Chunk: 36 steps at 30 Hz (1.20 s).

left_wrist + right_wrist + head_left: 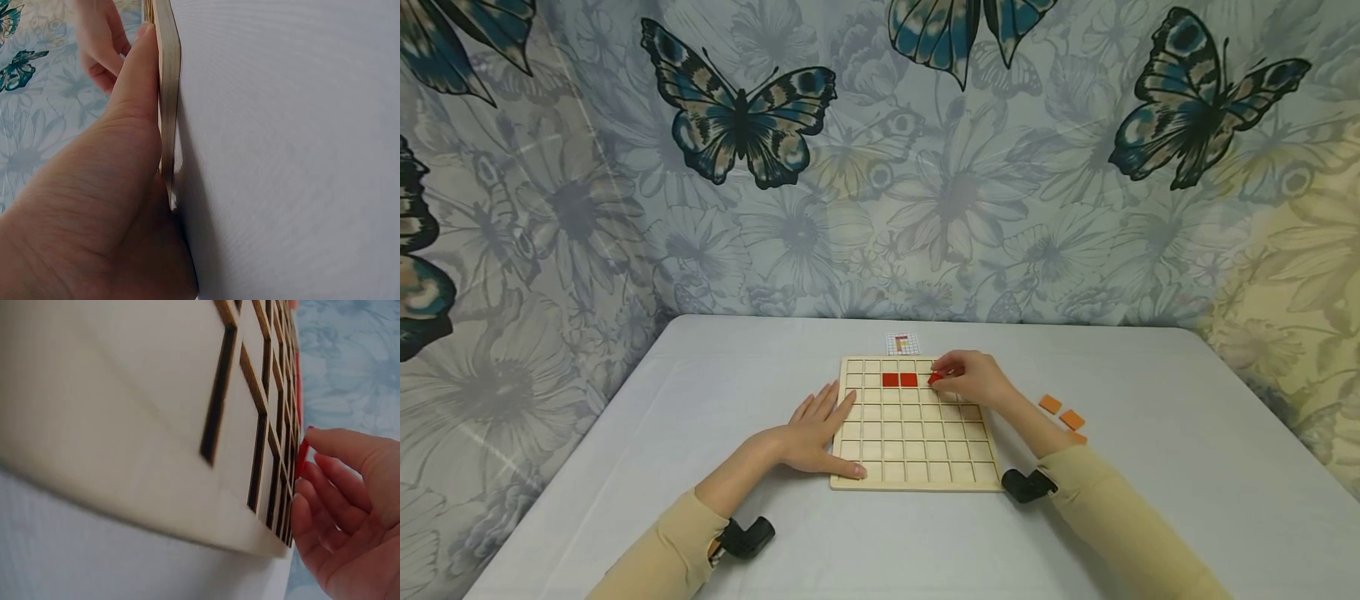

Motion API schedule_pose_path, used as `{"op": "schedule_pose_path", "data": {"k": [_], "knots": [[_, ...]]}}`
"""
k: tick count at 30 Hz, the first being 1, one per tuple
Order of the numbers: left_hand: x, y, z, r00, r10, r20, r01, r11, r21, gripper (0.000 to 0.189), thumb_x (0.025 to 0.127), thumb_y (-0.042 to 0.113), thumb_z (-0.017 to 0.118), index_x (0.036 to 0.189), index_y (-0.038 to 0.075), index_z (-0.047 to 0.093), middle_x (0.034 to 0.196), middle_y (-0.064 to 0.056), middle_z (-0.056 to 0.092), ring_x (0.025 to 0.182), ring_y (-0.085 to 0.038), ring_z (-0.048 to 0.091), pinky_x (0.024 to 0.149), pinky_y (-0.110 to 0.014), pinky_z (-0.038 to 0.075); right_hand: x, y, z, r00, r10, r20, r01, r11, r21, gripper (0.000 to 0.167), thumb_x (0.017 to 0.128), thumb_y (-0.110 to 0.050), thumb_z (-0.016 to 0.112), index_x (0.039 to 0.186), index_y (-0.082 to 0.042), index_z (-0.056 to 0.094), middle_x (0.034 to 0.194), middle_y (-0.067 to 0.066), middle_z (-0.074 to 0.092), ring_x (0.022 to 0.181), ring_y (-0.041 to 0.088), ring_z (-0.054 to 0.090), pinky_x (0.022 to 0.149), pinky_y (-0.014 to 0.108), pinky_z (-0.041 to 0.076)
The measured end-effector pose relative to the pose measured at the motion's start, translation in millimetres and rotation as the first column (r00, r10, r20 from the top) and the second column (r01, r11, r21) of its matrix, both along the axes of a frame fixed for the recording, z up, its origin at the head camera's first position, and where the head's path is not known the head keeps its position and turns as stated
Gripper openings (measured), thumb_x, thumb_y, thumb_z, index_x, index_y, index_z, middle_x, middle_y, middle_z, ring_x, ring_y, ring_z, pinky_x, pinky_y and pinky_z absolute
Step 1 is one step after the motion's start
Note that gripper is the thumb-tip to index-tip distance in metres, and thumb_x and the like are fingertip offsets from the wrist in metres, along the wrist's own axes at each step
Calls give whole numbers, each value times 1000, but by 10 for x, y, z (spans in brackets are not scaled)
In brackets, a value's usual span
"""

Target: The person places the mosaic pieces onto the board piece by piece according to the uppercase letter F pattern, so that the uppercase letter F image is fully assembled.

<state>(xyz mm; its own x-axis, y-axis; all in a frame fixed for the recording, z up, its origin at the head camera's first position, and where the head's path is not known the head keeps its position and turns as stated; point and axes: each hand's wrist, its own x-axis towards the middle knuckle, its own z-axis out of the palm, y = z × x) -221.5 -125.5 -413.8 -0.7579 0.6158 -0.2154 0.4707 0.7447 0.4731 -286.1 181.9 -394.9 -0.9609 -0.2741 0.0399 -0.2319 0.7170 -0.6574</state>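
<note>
A pale wooden grid board (925, 450) lies on the table. Two red square tiles (899, 380) sit side by side in its second row from the far edge. My right hand (973, 377) pinches another red tile (303, 455) between thumb and fingers, tilted on edge close over the board, just right of that pair. Spread over the board's left edge is my left hand (812, 433), fingers straight, with its thumb on the near left corner. In the left wrist view, the left thumb (134, 81) lies along the board's side.
Several orange tiles (1072, 418) lie on the white table (715, 367) right of the board, beside the right forearm. Beyond the board's far edge is a small printed grid card (902, 344) with coloured squares. A butterfly-patterned cloth (880, 225) hangs behind the table.
</note>
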Motion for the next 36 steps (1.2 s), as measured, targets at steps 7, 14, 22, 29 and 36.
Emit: {"op": "schedule_pose_path", "data": {"k": [7,14,22,29,36], "knots": [[1,35,39,1000,19,-17,-20,998,-62,117,80,70,64,158,9,-1,160,-20,-14,147,-30,-15,116,-50,-5,-10,-49,3,999,49,-17,-48,998,28,23,85,-13,74,108,-8,72,98,5,69,91,22,61,78,39,49],[-4,31,27,999,19,-27,-21,997,-74,116,81,69,64,158,10,-1,160,-19,-15,147,-30,-15,116,-50,-5,-20,-62,-3,996,80,-49,-79,997,12,21,87,-6,70,108,-7,71,104,9,69,100,28,63,84,43,50],[-2,22,31,1000,11,-10,-12,999,-52,118,80,72,62,157,9,-2,160,-20,-16,147,-31,-16,116,-50,-6,-4,-85,-5,991,112,-75,-111,994,6,20,89,-2,67,107,-7,72,104,9,69,102,30,63,83,44,51],[-9,9,3,1000,7,-3,-8,1000,-12,122,77,78,59,157,9,-2,160,-19,-17,146,-30,-17,115,-50,-8,5,-101,1,992,90,-87,-90,996,9,19,88,-4,70,106,-5,71,103,10,70,96,28,63,81,42,51],[-26,0,-62,1000,7,-29,-8,1000,-29,123,76,80,57,157,11,-4,160,-18,-18,146,-28,-18,115,-49,-8,3,-86,-6,993,105,-54,-104,994,17,22,86,-2,69,107,-5,72,103,9,69,96,26,62,83,42,50]]}}
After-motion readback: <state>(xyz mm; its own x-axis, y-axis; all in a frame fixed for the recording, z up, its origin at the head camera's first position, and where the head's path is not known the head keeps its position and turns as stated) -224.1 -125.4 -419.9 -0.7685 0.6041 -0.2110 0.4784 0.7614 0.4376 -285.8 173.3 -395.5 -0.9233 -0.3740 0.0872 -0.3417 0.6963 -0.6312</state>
